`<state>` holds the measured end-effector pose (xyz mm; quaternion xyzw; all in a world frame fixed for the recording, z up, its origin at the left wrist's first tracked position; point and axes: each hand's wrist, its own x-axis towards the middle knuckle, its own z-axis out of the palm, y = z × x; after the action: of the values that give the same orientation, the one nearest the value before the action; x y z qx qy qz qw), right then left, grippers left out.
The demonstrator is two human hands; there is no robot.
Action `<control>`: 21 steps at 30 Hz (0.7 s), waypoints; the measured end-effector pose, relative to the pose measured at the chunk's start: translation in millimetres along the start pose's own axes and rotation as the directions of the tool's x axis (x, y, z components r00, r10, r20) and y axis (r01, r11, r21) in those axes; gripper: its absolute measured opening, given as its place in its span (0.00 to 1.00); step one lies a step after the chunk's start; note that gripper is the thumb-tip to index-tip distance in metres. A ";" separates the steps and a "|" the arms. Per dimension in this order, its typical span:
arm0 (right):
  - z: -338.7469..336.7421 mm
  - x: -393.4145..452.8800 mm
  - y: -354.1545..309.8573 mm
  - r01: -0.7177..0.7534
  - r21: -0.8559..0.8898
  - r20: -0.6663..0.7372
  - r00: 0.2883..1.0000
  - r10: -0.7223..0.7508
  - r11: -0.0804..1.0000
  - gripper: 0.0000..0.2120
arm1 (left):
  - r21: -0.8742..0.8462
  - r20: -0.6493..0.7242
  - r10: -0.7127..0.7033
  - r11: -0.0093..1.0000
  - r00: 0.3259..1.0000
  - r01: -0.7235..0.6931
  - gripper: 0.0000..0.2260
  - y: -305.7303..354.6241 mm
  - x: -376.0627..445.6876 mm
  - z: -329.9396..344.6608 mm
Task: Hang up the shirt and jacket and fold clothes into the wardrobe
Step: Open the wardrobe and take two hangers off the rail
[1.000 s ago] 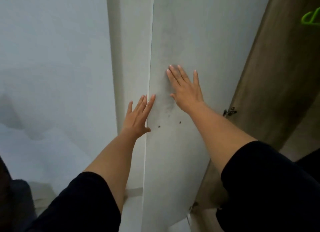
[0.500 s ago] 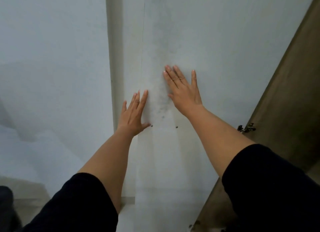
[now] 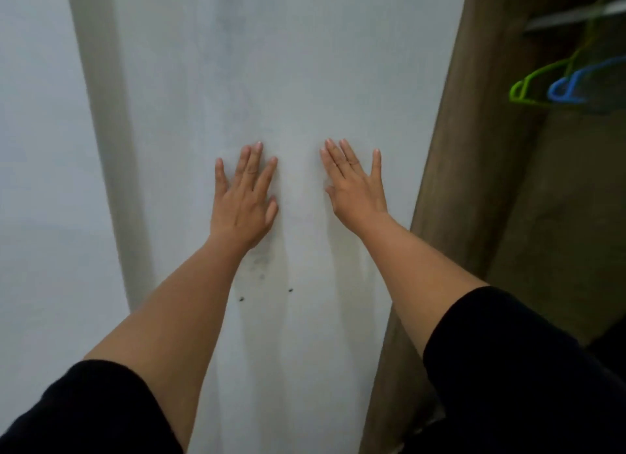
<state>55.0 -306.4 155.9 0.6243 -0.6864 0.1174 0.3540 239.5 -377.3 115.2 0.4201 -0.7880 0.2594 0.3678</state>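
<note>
Both hands lie flat against a pale wardrobe door point(image 3: 291, 81) that fills the centre of the frame. The left hand point(image 3: 245, 196) rests just left of centre and the right hand point(image 3: 355, 186) just right of it, a narrow strip of door between them. On each, the fingers are straight and slightly fanned, palms against the panel, gripping nothing. Black sleeves point(image 3: 521, 369) cover the upper arms in the lower corners of the frame.

Flat palms suit a panel with no handle in view: two small dark holes point(image 3: 266, 294), below the left wrist, look like the fixing points of a missing one, so pushing with spread hands is probably the only way to move the door. Grey smudges around those holes suggest the spot is handled often.

At the right of the frame the brown wooden side of the wardrobe point(image 3: 474, 148) runs from top to bottom, and beyond it, in the upper right corner, the interior is open. There a green hanger point(image 3: 528, 88) and a blue hanger point(image 3: 569, 88) hang from a rail point(image 3: 576, 15), both bare. A grey vertical strip point(image 3: 105, 132) stands at the left, with pale wall beyond.

No shirt, jacket or folded clothes appear anywhere in view, so the task's garments cannot be located from here. The step in hand seems to be moving the door.
</note>
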 end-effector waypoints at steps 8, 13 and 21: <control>-71.5 -26.7 120.9 -0.364 -0.292 -0.092 0.931 0.353 0.884 0.29 | -0.300 -0.120 0.237 0.917 0.964 -0.263 0.28 93.1 88.0 11.9; -107.8 -45.4 186.0 -0.511 -0.342 -0.164 0.859 0.485 0.789 0.30 | -0.398 -0.177 0.307 0.847 0.935 -0.354 0.29 183.1 135.4 7.1; -120.7 -30.6 285.0 -0.547 -0.383 -0.133 0.830 0.541 0.745 0.49 | -0.475 -0.258 0.374 0.754 0.891 -0.454 0.35 287.4 226.7 3.9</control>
<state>-172.9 -155.0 303.7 0.3091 -0.8449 0.0747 0.4302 -92.3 -339.6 265.1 0.0984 -0.8723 0.1405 0.4579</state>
